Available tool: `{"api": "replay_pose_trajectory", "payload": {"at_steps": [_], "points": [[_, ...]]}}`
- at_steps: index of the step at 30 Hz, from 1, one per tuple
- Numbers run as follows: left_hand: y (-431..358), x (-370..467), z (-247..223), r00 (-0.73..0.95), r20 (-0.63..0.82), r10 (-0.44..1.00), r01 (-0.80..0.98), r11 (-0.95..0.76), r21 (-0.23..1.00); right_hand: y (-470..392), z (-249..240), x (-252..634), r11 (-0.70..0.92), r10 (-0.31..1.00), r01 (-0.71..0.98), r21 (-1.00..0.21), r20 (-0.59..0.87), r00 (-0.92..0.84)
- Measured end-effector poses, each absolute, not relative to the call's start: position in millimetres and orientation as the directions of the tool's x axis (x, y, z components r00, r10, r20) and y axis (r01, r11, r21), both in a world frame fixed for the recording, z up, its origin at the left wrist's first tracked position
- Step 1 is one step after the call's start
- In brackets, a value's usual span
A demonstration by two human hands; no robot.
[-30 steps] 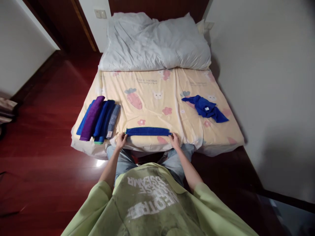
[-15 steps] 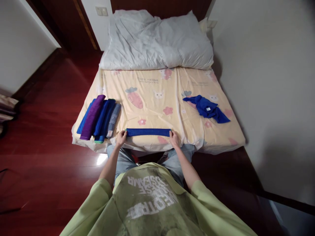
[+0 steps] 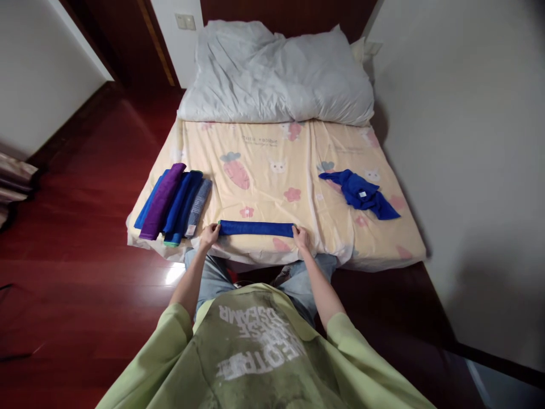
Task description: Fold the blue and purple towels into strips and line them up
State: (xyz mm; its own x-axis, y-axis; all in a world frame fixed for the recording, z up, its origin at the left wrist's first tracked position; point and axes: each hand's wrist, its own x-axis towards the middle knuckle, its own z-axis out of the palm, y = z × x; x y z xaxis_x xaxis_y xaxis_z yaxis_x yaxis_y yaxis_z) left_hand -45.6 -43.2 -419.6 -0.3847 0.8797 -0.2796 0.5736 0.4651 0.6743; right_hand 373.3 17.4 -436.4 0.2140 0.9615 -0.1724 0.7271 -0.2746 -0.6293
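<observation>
At the near edge of the bed, a blue towel lies folded into a long narrow strip, set crosswise in front of the person. The left hand sits at the strip's left end, fingers curled down onto the cloth and pinching its corner. The right hand sits at the right end in the same manner, fingers bent and pressed on that corner. Both hands grip the towel; the strip is flat and straight between them.

Left of the strip, just beside the left hand, a row of folded towels lies side by side on the sheet: blue, purple, two darker blue, one grey-blue. The grey-blue one carries a small white tag at its near end; the print on it is too small to read.

Toward the right side of the bed, well apart from the hands, a crumpled blue cloth lies loose, with a white label showing on top; its wording cannot be read.

The sheet is pale yellow with carrot, flower and cat-face prints, plus a line of small grey lettering near the pillow, not legible. The pillow is white and rumpled, at the far end.

The person's green shirt bears white block lettering, seen upside down and only partly legible. A light switch is on the far wall.
</observation>
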Motion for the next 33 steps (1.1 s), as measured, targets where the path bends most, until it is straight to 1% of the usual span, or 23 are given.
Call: {"api": "replay_pose_trajectory", "payload": {"at_steps": [5, 9, 11, 14, 15, 17, 19, 21, 22, 24, 25, 27, 30, 33], "points": [[-47, -42, -413, -0.411, -0.267, 0.872, 0.601, 0.479, 0.64, 14, -434, 377, -0.224, 0.975, 0.743, -0.63, -0.145, 0.17], [-54, -39, -416, -0.453, -0.227, 0.862, 0.569, 0.475, 0.671, 12, -435, 377, -0.212, 0.977, 0.748, -0.629, -0.113, 0.182], [-57, -38, -420, -0.453, -0.192, 0.871, 0.565, 0.447, 0.693, 11, -437, 375, -0.208, 0.977, 0.753, -0.624, -0.104, 0.185], [-60, -35, -429, -0.419, -0.108, 0.901, 0.615, 0.37, 0.696, 9, -438, 373, -0.178, 0.983, 0.767, -0.616, -0.078, 0.166], [-60, -33, -432, -0.404, -0.081, 0.911, 0.636, 0.343, 0.691, 8, -437, 373, -0.148, 0.987, 0.779, -0.61, -0.045, 0.153], [-63, -30, -438, -0.379, 0.008, 0.925, 0.695, 0.279, 0.663, 6, -435, 373, -0.044, 0.992, 0.82, -0.571, 0.074, 0.104], [-65, -27, -442, -0.346, 0.134, 0.929, 0.771, 0.2, 0.604, 3, -432, 373, 0.095, 0.98, 0.867, -0.489, 0.199, 0.004], [-68, -27, -444, -0.247, 0.238, 0.939, 0.846, 0.089, 0.526, 0, -430, 375, 0.254, 0.955, 0.876, -0.41, 0.251, -0.16], [-69, -27, -444, -0.17, 0.252, 0.953, 0.866, 0.022, 0.499, -1, -430, 376, 0.338, 0.934, 0.858, -0.387, 0.248, -0.256], [-71, -31, -445, -0.004, 0.231, 0.973, 0.874, -0.109, 0.473, -5, -431, 379, 0.474, 0.88, 0.8, -0.368, 0.233, -0.415], [-71, -33, -445, 0.061, 0.215, 0.975, 0.87, -0.158, 0.468, -6, -432, 380, 0.518, 0.855, 0.776, -0.359, 0.229, -0.465], [-73, -39, -446, 0.142, 0.196, 0.97, 0.861, -0.219, 0.459, -8, -435, 385, 0.562, 0.827, 0.761, -0.323, 0.229, -0.513], [-74, -47, -449, 0.231, 0.176, 0.957, 0.859, -0.285, 0.425, -9, -437, 390, 0.591, 0.806, 0.771, -0.239, 0.206, -0.554], [-69, -52, -450, 0.28, 0.103, 0.954, 0.88, -0.298, 0.369, -3, -436, 391, 0.609, 0.793, 0.774, -0.176, 0.163, -0.587]]}}
